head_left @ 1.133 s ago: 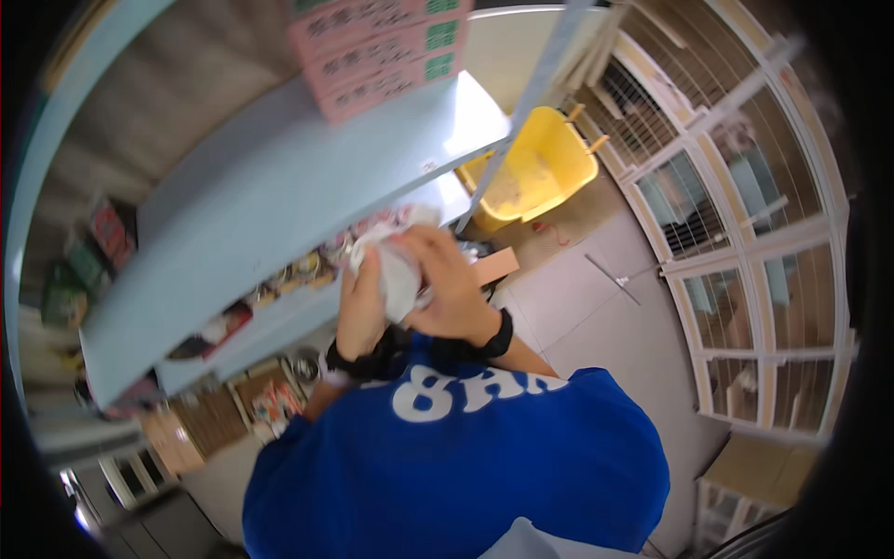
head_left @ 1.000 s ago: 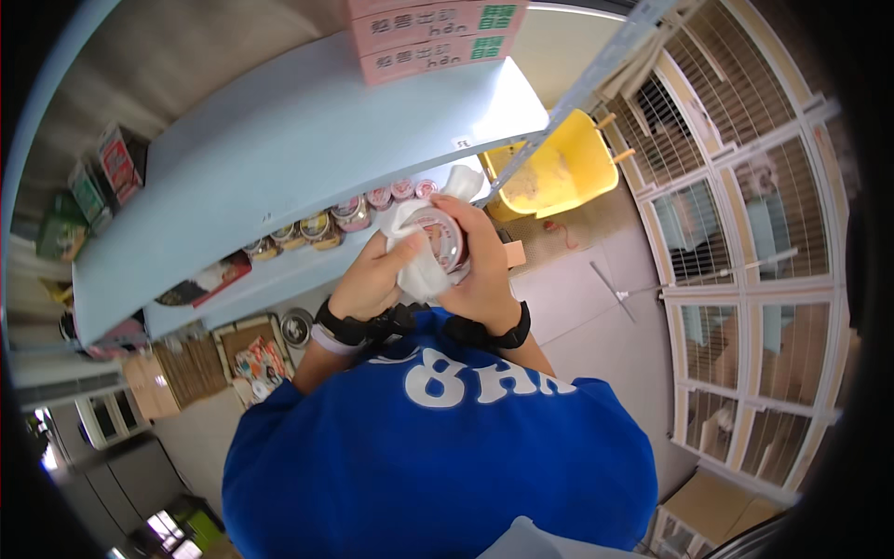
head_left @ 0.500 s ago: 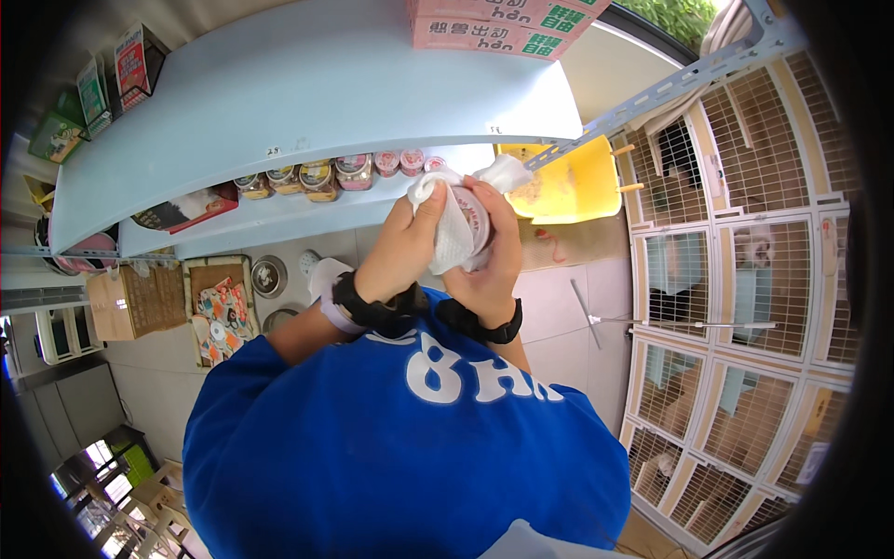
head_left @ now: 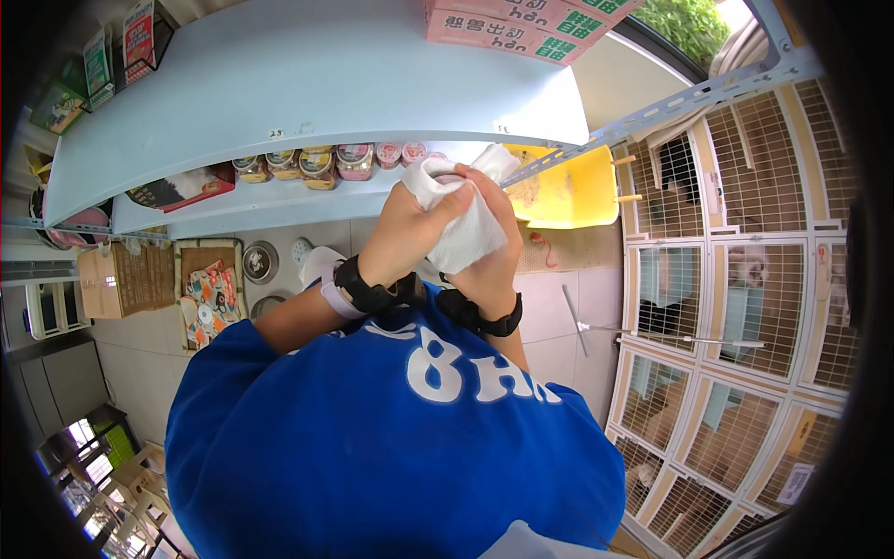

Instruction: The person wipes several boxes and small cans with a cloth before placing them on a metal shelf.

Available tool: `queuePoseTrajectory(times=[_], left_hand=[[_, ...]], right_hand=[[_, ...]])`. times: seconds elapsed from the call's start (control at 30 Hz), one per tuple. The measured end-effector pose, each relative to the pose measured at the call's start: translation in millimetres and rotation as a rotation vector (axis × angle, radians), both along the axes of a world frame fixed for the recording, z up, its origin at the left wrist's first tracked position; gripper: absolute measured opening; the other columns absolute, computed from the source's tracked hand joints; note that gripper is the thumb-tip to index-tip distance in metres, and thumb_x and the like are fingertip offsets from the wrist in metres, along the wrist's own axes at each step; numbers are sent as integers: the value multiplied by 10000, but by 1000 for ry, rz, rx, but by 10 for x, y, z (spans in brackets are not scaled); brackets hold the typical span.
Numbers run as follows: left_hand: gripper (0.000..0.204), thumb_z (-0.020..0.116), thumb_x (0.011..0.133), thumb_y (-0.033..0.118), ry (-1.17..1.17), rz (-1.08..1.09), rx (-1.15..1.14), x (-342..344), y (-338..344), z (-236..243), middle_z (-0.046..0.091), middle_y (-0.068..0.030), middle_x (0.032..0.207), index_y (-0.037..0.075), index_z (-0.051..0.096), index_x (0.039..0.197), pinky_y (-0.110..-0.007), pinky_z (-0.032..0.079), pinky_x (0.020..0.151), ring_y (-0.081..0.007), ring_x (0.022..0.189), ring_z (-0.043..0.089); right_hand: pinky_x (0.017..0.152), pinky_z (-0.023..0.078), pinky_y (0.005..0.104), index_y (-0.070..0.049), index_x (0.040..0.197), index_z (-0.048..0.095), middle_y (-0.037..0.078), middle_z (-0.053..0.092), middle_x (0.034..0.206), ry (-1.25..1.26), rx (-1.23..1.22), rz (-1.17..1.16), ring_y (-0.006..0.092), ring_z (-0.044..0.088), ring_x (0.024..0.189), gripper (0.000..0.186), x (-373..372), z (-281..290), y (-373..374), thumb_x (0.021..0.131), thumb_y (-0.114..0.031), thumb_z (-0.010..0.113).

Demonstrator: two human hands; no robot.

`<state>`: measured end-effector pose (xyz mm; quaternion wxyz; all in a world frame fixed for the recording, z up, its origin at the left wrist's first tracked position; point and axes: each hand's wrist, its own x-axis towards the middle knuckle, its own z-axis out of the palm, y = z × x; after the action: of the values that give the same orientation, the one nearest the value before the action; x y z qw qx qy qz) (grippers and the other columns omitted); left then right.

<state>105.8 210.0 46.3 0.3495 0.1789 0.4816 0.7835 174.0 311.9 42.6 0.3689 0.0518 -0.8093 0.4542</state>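
In front of my chest, a white paper towel (head_left: 472, 233) is draped over a small round tub, which it now hides. My left hand (head_left: 402, 238) is closed on the towel, its thumb pressed along the top. Cupped round the other side, my right hand (head_left: 498, 247) grips the covered tub, its fingers curled over the towel's far edge. A loose end of the towel sticks up beyond the fingers, in front of the shelf. Just behind my hands, pink-lidded round tubs (head_left: 388, 155) and several clear jars of food (head_left: 355, 162) stand on the lower shelf.
A pale blue shelf unit (head_left: 307, 79) stands ahead, with pink boxes (head_left: 507, 35) on top. Its perforated metal post (head_left: 652, 101) runs beside a yellow bin (head_left: 582, 191). Barred animal cages (head_left: 759, 182) line the right. Bowls (head_left: 261, 262) and a cardboard box (head_left: 126, 279) lie left.
The towel has been drawn over the tub's printed face, which showed between my hands before. My left thumb has moved right across it, and the view has shifted slightly.
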Motion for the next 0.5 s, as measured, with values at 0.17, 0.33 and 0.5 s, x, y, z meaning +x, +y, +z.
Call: queuePoseTrajectory(times=[0.17,0.33,0.5], left_hand=[[325,444,965,233,-157,-13,-98,-55,0,-40,560,-40,1091,22,464,1211,-263,460,829,-120,972,553],[345,406,975,221,-170,-20,8,-40,-56,25,559,-53,1103,13,443,1247,-265,453,843,-124,986,554],[349,398,974,207,-326,-46,81,-154,-114,37,561,-58,1111,13,425,1263,-251,461,828,-129,976,567]], right_hand=[[846,449,344,5,1181,482,151,548,1111,-47,-112,-115,281,561,971,634,22,-39,-32,615,-47,764],[826,453,316,0,1175,475,126,527,1092,-14,-108,-270,243,554,945,645,-17,-13,25,611,-64,780],[866,449,293,32,1237,427,128,506,1142,-54,-443,-382,189,532,1021,705,4,-85,169,640,-63,790]])
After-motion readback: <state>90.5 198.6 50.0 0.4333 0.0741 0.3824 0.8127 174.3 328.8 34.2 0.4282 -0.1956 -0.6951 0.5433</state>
